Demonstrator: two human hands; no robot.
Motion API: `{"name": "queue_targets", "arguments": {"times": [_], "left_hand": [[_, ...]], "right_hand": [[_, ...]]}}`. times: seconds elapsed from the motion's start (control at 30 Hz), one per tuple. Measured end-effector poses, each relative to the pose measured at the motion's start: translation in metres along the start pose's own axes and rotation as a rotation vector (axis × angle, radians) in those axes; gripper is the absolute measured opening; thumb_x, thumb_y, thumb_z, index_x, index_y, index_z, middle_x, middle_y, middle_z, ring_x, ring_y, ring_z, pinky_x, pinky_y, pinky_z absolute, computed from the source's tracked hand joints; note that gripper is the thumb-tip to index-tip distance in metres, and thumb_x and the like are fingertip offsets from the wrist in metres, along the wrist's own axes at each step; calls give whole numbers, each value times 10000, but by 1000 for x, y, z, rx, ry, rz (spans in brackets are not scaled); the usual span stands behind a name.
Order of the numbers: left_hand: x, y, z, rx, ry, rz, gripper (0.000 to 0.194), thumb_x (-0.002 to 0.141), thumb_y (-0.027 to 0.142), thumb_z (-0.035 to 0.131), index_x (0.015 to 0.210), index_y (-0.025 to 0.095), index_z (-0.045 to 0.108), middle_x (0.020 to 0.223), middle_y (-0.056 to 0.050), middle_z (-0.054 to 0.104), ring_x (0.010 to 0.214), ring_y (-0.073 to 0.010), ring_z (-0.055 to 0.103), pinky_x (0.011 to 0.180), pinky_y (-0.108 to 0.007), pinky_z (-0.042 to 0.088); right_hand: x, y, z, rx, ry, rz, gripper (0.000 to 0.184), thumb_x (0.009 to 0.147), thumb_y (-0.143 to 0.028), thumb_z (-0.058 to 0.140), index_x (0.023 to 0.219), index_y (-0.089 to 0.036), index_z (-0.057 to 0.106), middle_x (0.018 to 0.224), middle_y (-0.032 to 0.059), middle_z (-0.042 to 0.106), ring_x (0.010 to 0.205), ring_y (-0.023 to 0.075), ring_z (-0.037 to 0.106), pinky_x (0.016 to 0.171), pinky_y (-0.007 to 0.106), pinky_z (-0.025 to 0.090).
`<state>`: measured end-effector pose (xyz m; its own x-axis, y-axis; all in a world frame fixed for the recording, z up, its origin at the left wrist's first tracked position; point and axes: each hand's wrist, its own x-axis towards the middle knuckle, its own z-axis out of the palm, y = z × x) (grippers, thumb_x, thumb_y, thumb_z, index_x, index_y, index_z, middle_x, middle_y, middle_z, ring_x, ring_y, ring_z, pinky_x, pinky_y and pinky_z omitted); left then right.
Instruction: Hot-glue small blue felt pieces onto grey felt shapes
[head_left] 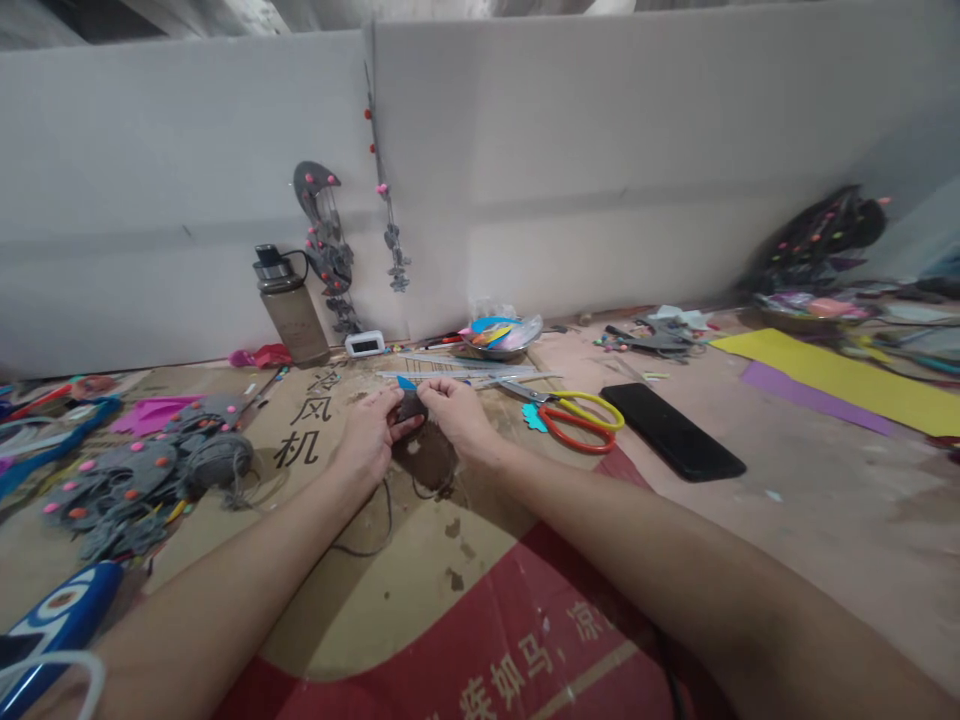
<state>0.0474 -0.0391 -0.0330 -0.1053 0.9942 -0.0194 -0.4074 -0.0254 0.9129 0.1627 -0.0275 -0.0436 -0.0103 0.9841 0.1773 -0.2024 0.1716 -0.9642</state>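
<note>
My left hand (373, 425) and my right hand (453, 408) meet over the cardboard, fingers pinched. Between them is a small dark grey piece (409, 408) that looks like felt or fabric. A pointed blue scrap (405, 384) sticks up at its top edge; which fingers press on it is hard to tell. Below my hands a grey cord (388, 515) curls over the cardboard (420, 580). To the right of my right hand lie scissors (577, 420) with one yellow and one red handle, partly over a turquoise scalloped piece (535, 417).
Grey pinned pieces (142, 470) and a yarn ball (219, 460) lie left. A bottle (294, 315), small digital display (365, 344) and dish of coloured scraps (499, 336) stand behind. Right are a black phone (671, 430) and yellow sheet (840, 380). A white board (600, 150) rises behind.
</note>
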Motion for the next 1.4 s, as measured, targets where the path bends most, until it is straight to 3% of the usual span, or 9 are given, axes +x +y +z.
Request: {"name": "queue_targets", "arguments": {"times": [0.77,1.07,1.4], "left_hand": [[-6,2,1,20,-32,8,182,616,190,721,775,148,643,786,-3,634,678,-110,604,561,-223,555],[-3,2,2,37,-11,-10,113,623,185,703,689,139,624,675,11,599,599,-97,568,519,-209,540],[-10,2,6,36,-4,9,165,636,204,717,767,144,636,732,5,623,611,-97,591,513,-213,544]], "right_hand": [[-4,-3,2,5,9,15,122,664,-282,540,648,-163,560,620,-32,539,581,84,446,562,209,354],[-1,4,2,19,-10,-14,131,664,-298,566,664,-167,568,610,-36,538,574,87,440,575,216,369],[-4,2,1,-17,4,-24,165,684,-328,562,674,-163,562,636,-27,535,590,88,450,580,212,366]]}}
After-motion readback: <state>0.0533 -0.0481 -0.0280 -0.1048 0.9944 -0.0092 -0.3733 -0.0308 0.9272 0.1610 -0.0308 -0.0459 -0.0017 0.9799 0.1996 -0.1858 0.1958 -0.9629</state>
